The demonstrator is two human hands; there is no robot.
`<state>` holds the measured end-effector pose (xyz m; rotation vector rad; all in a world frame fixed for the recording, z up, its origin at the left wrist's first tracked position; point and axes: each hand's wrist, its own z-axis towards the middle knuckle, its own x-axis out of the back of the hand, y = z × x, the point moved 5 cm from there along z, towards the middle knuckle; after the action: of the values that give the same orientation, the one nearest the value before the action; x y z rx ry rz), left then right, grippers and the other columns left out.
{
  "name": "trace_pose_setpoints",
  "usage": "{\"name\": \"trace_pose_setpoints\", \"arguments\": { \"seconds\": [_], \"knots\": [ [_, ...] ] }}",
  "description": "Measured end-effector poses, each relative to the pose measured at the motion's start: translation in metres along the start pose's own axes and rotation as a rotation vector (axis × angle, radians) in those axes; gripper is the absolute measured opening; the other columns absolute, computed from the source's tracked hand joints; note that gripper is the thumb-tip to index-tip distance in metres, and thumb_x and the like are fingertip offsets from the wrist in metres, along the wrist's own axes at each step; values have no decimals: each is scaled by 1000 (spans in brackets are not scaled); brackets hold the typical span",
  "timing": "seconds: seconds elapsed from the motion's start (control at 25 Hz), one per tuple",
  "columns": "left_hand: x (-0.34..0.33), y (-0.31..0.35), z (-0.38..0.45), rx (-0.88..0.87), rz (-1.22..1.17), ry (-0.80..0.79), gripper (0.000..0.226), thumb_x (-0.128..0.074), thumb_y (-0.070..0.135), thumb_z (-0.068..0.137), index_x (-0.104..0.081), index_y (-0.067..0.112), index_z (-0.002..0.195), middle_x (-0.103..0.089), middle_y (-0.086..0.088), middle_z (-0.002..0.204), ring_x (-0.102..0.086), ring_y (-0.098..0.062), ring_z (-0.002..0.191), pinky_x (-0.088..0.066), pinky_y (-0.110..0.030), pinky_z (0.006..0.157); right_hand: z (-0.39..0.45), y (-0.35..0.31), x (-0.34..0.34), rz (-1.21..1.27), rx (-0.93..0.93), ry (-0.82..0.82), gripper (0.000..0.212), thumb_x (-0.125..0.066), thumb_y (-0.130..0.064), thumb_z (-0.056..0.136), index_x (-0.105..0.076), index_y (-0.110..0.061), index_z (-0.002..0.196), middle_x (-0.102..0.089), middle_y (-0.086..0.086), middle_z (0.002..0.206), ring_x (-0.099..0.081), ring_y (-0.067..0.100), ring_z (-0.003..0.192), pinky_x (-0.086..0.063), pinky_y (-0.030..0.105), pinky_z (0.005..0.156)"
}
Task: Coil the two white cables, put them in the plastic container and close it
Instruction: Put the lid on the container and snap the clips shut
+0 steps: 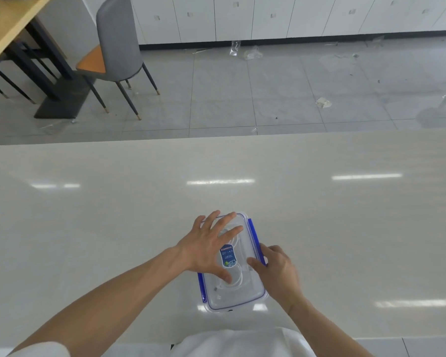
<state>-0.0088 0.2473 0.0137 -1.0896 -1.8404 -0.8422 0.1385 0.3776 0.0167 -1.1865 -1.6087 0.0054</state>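
Note:
A clear plastic container [252, 292] with blue clip flaps stands on the white table near its front edge, its transparent lid [245, 243] on top with a blue oval label. Coiled white cables [236, 280] show through the lid inside it. My left hand [209, 246] lies flat on the lid with fingers spread, pressing on it. My right hand [276, 269] is at the container's right side, thumb on the lid's edge and fingers on the blue right clip [255, 235]. The left clip [201, 286] sticks out at the container's near left.
The glossy white table [113, 215] stretches wide on both sides. Beyond its far edge lies a grey tiled floor with scraps of plastic litter [322, 102], a grey chair [113, 52], a wooden table [8, 24] and white cabinets [268, 16].

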Motion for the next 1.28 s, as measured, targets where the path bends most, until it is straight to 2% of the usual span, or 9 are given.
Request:
{"name": "trace_pose_setpoints", "arguments": {
  "seconds": [0.2, 0.28, 0.36, 0.44, 0.52, 0.64, 0.8, 1.16, 1.28],
  "knots": [
    [-5, 11, -17, 292, -137, 110, 117, -35, 99, 57, -5, 39, 153, 8, 6, 165, -12, -35, 148, -25, -55, 114, 22, -15, 13, -84, 126, 21, 30, -56, -37, 95, -59, -35, 125, -62, -5, 116, -61, 22, 97, -53, 34, 75],
    [-7, 15, -28, 437, -181, 203, 111, -37, 96, 61, -16, 35, 151, -18, 1, 160, -40, -32, 130, -43, -47, 99, 35, -24, 19, -113, 202, -3, 34, -57, -33, 96, -59, -36, 129, -63, -5, 123, -58, 24, 105, -52, 37, 82],
    [-2, 9, -34, 488, -187, 253, 109, -43, 91, 66, -11, 35, 154, -37, 0, 143, -52, -25, 109, -47, -41, 88, 44, -29, 21, -151, 284, -64, 37, -58, -32, 97, -58, -36, 134, -62, -7, 129, -56, 24, 107, -50, 38, 87],
    [9, -4, -31, 449, -115, 243, 105, -46, 87, 70, -11, 36, 155, -42, -3, 127, -54, -23, 103, -45, -39, 85, 50, -32, 23, -173, 361, -127, 37, -59, -32, 97, -59, -37, 133, -62, -8, 129, -57, 24, 107, -49, 37, 90],
    [19, -14, -20, 351, -100, 204, 97, -51, 84, 71, -27, 36, 151, -40, -5, 127, -49, -25, 111, -45, -41, 88, 55, -36, 25, -203, 415, -174, 36, -60, -32, 96, -60, -36, 132, -62, -7, 129, -57, 24, 108, -49, 37, 92],
    [23, -21, -2, 196, -436, 125, 78, -74, 62, 73, -48, 29, 139, -41, 0, 142, -45, -22, 129, -47, -42, 101, 59, -41, 26, -247, 460, -188, 36, -58, -32, 97, -59, -37, 133, -62, -7, 129, -56, 23, 107, -49, 36, 91],
    [10, -28, 6, 250, -870, 140, 62, -87, 32, 72, -57, 27, 126, -59, 5, 122, -60, -15, 110, -49, -33, 98, 50, -32, 20, -153, 402, -85, 37, -59, -31, 97, -59, -36, 133, -61, -10, 128, -53, 22, 106, -49, 35, 87],
    [6, -24, 10, 336, -941, 244, 38, -82, 24, 78, -61, 26, 109, -62, 6, 110, -62, -12, 97, -44, -13, 79, 46, -24, 12, -3, 340, 88, 28, -71, -22, 89, -73, -27, 117, -65, -5, 95, -54, 21, 88, -51, 38, 79],
    [6, -24, 8, 351, -971, 239, 36, -81, 26, 80, -59, 30, 109, -61, 7, 112, -61, -10, 98, -43, -10, 77, 43, -23, 13, -41, 334, 76, 29, -67, -30, 92, -70, -31, 121, -66, -6, 102, -55, 19, 93, -51, 38, 83]
  ]
}}
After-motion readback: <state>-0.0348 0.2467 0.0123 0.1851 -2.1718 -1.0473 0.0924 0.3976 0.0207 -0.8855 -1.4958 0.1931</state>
